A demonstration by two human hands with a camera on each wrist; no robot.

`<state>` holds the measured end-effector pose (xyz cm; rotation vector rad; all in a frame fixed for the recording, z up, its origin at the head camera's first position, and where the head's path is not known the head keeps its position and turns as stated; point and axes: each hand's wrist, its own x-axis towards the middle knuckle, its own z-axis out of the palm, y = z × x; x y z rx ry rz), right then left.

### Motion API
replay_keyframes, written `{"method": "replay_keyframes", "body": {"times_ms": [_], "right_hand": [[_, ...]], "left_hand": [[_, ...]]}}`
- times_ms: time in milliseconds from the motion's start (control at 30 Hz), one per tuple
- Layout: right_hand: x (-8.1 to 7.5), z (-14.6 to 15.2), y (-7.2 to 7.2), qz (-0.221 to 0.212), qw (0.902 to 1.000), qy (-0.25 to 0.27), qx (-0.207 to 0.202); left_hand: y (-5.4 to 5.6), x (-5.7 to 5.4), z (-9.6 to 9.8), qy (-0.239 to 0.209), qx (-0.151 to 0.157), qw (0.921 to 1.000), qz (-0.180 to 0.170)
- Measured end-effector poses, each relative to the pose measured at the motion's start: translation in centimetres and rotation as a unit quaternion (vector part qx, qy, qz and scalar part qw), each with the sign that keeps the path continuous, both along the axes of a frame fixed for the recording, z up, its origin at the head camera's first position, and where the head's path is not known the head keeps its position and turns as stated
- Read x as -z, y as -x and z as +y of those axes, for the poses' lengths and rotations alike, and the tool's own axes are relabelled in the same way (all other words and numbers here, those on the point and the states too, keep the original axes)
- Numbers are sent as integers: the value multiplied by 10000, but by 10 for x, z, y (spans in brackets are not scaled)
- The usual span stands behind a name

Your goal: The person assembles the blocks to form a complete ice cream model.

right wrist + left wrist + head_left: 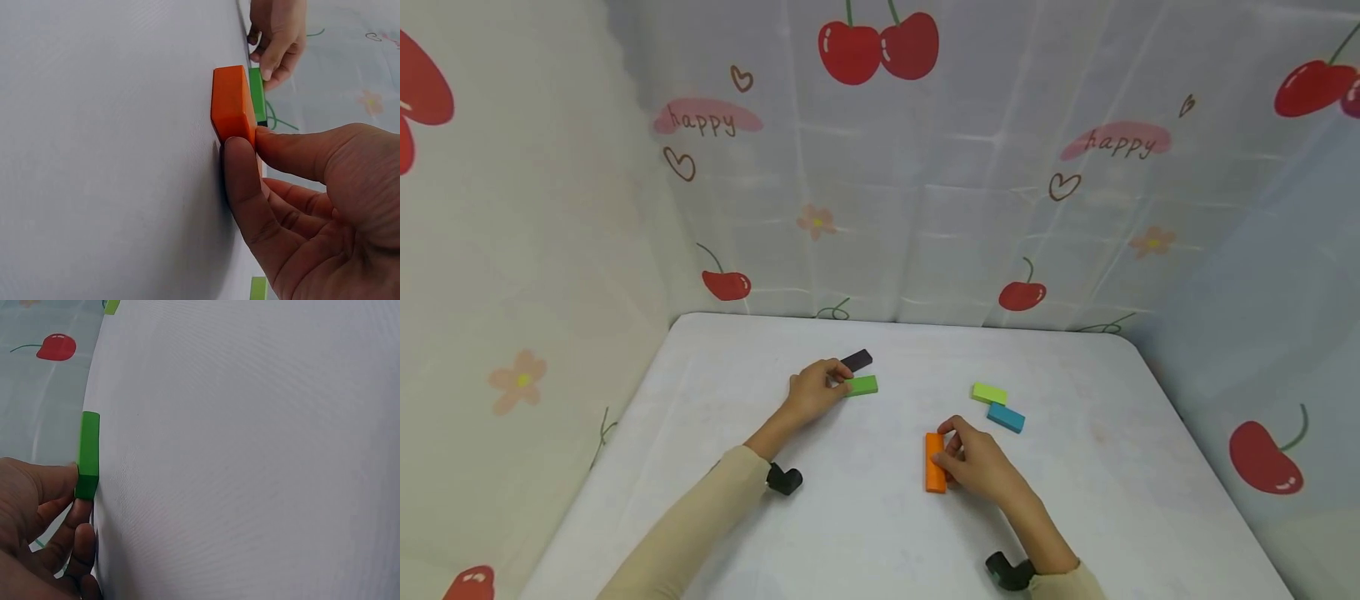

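Observation:
Thumb and fingers of my left hand [817, 390] pinch the near end of a green block [862, 385] at the back of the white table. In the left wrist view, the left thumb presses that green block [89, 447] and the fingers curl by its lower end. A dark block [857, 360] lies just behind it. My right hand [983, 463] grips an orange block [934, 462] by its right side. The right wrist view shows the orange block [232, 103] between thumb and index finger, with the other fingers curled beneath.
Right of centre, a lime-green block [989, 393] and a blue block [1006, 417] lie with corners together on the white table [865, 533]. A cherry-print curtain [910, 183] encloses the back and sides. Black wrist cameras [785, 479] hang at both cuffs.

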<state>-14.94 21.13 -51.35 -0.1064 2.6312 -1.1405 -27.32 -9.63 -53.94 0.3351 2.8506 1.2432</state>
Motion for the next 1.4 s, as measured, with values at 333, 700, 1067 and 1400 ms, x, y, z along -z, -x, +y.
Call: {"method": "replay_keyframes", "body": {"times_ms": [333, 700, 1067, 1400], "right_hand": [[-2, -22, 3, 16, 9994, 80, -326], [0, -37, 8, 30, 9982, 104, -588], [-1, -45, 8, 163, 9966, 180, -793], [-2, -35, 18, -50, 9945, 701, -771]], "left_hand": [[-2, 2, 11, -124, -4, 9998, 138], [-8, -1, 26, -158, -98, 9994, 309], [-10, -1, 40, -19, 93, 9994, 346], [-9, 1, 47, 20, 238, 9991, 344]]}}
